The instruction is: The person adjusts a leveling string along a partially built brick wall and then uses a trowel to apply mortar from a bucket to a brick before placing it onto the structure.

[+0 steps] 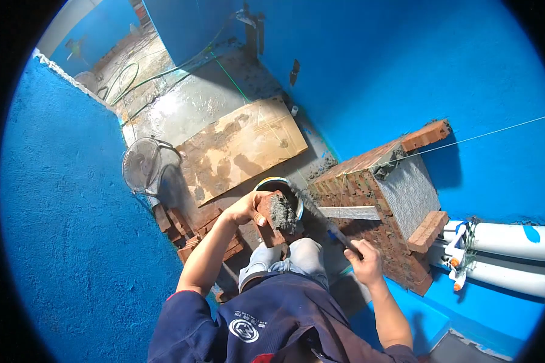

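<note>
My left hand [245, 209] is wrapped round a red brick [265, 233], held up above my knees. Grey mortar [282, 214] lies in a thick lump on the brick's upper face. In my right hand [367, 264] is the handle of a trowel [339, 236]. Its mortar-smeared blade points up and left, close to the brick's right side and over the bucket's edge. Directly beyond the brick stands a round bucket [271, 181] with a pale rim, partly hidden by the brick and my left hand.
On the right rises a brickwork structure [357, 181] with a string line [496, 129] by its top and a loose brick [429, 231] beside white pipes [502, 232]. A stained board [260, 139] lies ahead. Leftward are a fan [144, 164] and stacked bricks [177, 227] near the blue wall [66, 199].
</note>
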Available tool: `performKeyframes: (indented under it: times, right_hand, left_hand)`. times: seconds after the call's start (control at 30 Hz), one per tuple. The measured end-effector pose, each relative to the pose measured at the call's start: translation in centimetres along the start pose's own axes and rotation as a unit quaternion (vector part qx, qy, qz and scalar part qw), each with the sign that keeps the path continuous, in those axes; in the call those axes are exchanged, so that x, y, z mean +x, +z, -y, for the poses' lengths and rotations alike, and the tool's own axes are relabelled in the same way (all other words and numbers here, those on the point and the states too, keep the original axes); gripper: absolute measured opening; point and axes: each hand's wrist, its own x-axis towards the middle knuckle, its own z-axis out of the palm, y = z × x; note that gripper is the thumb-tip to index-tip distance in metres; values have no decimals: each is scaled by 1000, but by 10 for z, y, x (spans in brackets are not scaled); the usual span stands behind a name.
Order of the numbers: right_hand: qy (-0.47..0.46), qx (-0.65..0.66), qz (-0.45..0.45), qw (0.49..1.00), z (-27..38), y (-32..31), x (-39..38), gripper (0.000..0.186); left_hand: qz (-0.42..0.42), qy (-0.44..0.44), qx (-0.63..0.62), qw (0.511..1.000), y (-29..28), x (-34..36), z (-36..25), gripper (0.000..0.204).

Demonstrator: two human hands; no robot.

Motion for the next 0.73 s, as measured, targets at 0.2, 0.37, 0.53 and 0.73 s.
performKeyframes:
  times: [0.2,0.37,0.53,0.73]
  right_hand:
    - [-113,1,-16,993,-13,31,-6,22]
    - [-31,-32,-48,998,-27,28,-16,31]
    - [-21,33,-119,992,-20,33,-42,29]
    - [-28,85,-137,987,31,54,-34,24]
  left_hand:
    - [67,8,-68,995,-2,13,19,80]
    - [-5,59,-152,987,21,-2,7,89]
    - [-82,152,-51,984,38,-8,-24,85]
    - [-273,261,72,923,87,20,-36,56]
